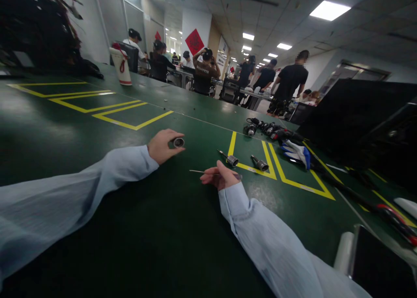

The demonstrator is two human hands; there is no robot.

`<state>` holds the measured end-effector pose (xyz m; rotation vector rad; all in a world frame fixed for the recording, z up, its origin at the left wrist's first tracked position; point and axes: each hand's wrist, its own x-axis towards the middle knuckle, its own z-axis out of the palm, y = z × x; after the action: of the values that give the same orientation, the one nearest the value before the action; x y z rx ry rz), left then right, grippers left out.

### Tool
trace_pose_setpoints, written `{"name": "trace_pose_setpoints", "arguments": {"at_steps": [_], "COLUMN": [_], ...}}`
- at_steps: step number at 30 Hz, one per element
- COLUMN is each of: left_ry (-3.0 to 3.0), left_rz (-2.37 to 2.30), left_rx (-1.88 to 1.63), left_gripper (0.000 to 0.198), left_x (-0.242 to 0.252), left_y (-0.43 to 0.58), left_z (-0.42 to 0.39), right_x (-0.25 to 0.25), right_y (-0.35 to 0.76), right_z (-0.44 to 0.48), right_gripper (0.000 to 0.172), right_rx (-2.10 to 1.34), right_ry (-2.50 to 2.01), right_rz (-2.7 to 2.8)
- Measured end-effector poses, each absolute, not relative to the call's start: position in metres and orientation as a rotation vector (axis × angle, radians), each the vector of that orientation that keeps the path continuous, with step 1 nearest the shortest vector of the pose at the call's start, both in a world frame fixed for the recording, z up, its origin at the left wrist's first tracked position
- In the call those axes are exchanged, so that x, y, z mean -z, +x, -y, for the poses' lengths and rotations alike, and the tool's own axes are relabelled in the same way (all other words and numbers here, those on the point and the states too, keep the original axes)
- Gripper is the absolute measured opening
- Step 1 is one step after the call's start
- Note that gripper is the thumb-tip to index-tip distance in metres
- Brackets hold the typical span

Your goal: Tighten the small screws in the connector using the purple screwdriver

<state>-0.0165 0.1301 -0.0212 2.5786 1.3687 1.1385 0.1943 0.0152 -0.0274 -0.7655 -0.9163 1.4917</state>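
Between thumb and fingers, my left hand [162, 146] grips a short metal cylinder [178, 142], its round open end facing me. My right hand [221, 176] is closed around what looks like a thin screwdriver [195, 171]; its slim shaft points left and a dark handle end shows behind the palm. The shaft's tip is apart from the cylinder. Just beyond my right hand lies a metal part with a cup-shaped end and a thin stem [232, 160]. A second such metal part [260, 163] rests to its right, inside yellow tape.
Yellow tape outlines [137, 128] mark the green table [146, 228]. Black tools and cables [269, 128] lie at back right, near blue-and-white gloves [296, 153]. A paper cup [121, 65] stands far left. A dark-screened device [378, 259] sits front right. Several people are in the background.
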Motion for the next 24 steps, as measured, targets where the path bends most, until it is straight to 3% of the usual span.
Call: {"name": "trace_pose_setpoints", "arguments": {"at_steps": [5, 12, 21, 24], "left_ry": [2.753, 2.391, 2.585, 2.706], "left_rz": [-0.878, -0.804, -0.795, -0.809], "left_rx": [-1.074, -0.827, -0.690, -0.697], "left_gripper": [0.035, 0.024, 0.021, 0.020], "left_x": [0.019, 0.012, 0.021, 0.022], "left_y": [0.025, 0.040, 0.039, 0.037], "left_z": [-0.094, -0.087, -0.093, -0.092], "right_x": [0.027, 0.030, 0.031, 0.030], "right_y": [0.207, 0.208, 0.185, 0.182], "right_z": [-0.015, -0.018, -0.016, -0.021], "right_gripper": [0.025, 0.015, 0.020, 0.021], "right_rx": [-1.539, -1.403, -0.611, -0.487], "right_ry": [-0.597, -0.592, -0.958, -1.000], "right_rz": [0.807, 0.899, 1.395, 1.487]}}
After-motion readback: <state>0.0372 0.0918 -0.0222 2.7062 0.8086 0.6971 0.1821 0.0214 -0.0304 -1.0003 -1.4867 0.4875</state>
